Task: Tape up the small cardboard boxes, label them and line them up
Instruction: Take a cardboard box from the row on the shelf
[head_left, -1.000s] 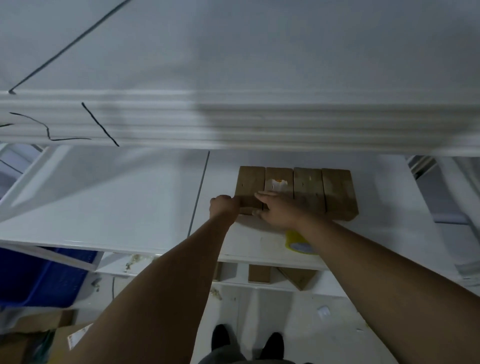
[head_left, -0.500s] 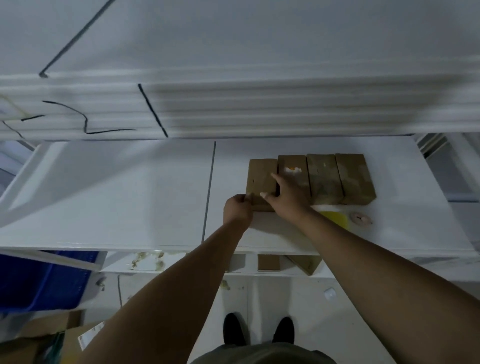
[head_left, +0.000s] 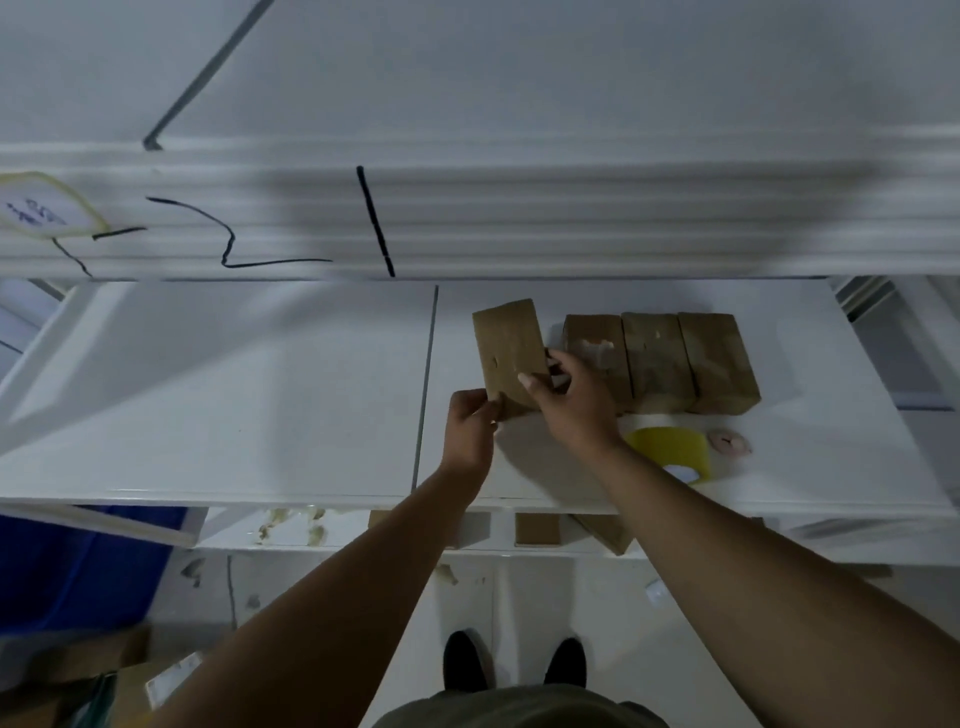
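Note:
Three small cardboard boxes stand side by side on the white shelf. A fourth small cardboard box sits a little apart to their left, tilted. My left hand grips its near left corner. My right hand holds its near right side, thumb on top. A yellow tape roll lies just behind my right wrist, partly hidden by it. A small pinkish round thing lies to its right.
A thick white shelf edge with black marker lines hangs above the work surface. Cardboard pieces lie on a lower ledge. A blue bin stands at the lower left. My shoes show on the floor.
The leftmost box has come away from the row, shifted left and tilted, held by both hands. The camera view has dropped, showing more of the shelf.

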